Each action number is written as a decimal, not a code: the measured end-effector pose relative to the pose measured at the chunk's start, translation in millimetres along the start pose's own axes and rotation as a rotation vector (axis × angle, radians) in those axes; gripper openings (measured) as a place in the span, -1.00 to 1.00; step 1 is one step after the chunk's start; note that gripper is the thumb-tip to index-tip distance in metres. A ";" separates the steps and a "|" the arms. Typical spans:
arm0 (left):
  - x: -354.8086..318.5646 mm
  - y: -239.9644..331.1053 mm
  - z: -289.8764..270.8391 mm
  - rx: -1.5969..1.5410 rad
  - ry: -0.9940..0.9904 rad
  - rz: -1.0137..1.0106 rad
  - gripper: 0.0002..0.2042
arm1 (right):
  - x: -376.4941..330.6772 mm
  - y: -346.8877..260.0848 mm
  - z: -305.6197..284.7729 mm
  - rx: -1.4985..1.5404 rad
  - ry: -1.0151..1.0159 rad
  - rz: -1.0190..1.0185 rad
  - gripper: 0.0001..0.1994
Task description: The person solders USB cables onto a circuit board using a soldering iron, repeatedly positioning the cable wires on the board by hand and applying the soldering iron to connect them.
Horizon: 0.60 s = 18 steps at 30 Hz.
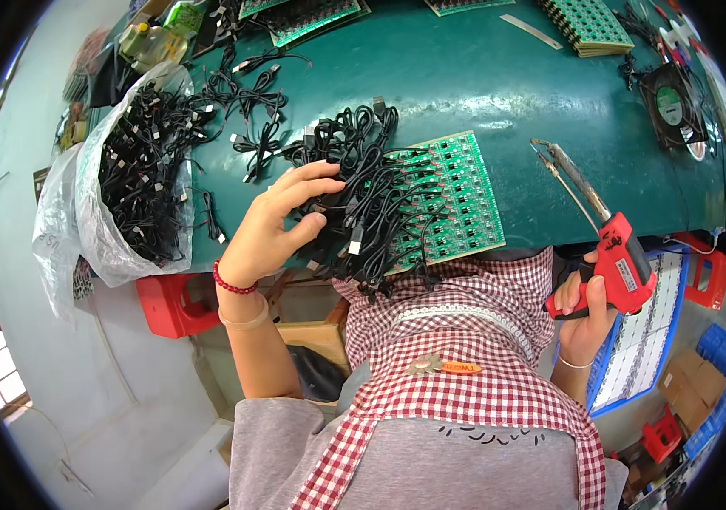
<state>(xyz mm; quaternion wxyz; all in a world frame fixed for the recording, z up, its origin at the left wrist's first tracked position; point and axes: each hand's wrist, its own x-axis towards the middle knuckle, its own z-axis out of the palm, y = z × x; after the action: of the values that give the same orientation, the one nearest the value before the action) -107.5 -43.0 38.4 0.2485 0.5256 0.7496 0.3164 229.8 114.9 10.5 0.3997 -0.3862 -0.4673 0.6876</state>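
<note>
A panel of green circuit boards (469, 191) lies at the table's front edge in front of me. Black USB cables (361, 144) are bunched over its left side, with thin wire ends reaching onto the boards. My left hand (282, 212) is over the left part of the bunch, fingers spread and thumb apart; whether its fingertips touch the cables I cannot tell. Wrapped round the handle of a red soldering gun (626, 268), my right hand (588, 310) is at the table's front edge. The gun's long metal tip points up and left, apart from the boards.
On the left, a clear plastic bag (91, 191) holds many black cables, with loose cables (265, 93) beside it. Stacked green boards (588, 25), a metal strip (531, 31) and bottles (150, 44) are at the back. A black fan (673, 102) stands at the right.
</note>
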 end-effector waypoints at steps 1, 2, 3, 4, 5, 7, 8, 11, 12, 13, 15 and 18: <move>-1.0 -0.6 -0.3 0.029 -0.006 0.000 -0.79 | 1.0 -2.6 3.2 0.001 -0.003 -0.002 -0.68; -0.1 -5.6 0.2 0.031 -0.002 0.003 -0.79 | 2.1 -4.3 6.0 0.001 -0.032 -0.021 -0.68; 2.1 -13.0 0.4 0.127 0.102 0.053 -0.82 | 2.7 -5.9 8.8 0.001 -0.060 -0.042 -0.69; 4.5 -16.7 0.1 0.222 0.208 0.103 -0.85 | 2.9 -7.6 11.9 0.001 -0.061 -0.048 -0.69; 9.3 -14.2 2.2 0.258 0.422 0.161 -0.88 | 2.6 -8.3 14.2 0.036 -0.070 -0.050 -0.69; 4.2 10.1 8.1 0.064 0.738 -0.060 -0.91 | -0.1 -8.3 18.5 0.067 -0.060 -0.059 -0.69; 2.4 31.6 2.9 0.199 0.678 0.037 -0.91 | -2.3 -10.1 21.6 0.073 -0.051 -0.043 -0.68; 9.6 87.4 25.5 0.090 0.327 0.076 -0.91 | -5.5 -12.5 27.0 0.124 -0.016 0.011 -0.65; 6.1 95.5 36.6 -0.063 0.232 0.029 -0.93 | -5.1 -16.7 38.7 0.068 -0.042 0.080 -0.63; 4.5 100.1 47.2 -0.219 0.163 -0.048 -0.93 | -3.1 -18.3 47.7 0.012 -0.066 0.149 -0.61; 1.3 101.5 64.4 -0.308 0.107 -0.165 -0.91 | 5.4 -15.0 55.6 -0.071 -0.217 0.209 -0.54; -6.9 96.3 99.0 -0.468 0.213 -0.161 -0.90 | 5.1 -8.7 71.5 -0.054 -0.236 0.230 -0.51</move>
<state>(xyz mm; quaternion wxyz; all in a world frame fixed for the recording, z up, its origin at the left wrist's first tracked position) 25.2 -4.7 42.6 0.3072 0.3562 0.7173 0.5140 164.9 97.8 37.0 0.2502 -0.3642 -0.4820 0.7566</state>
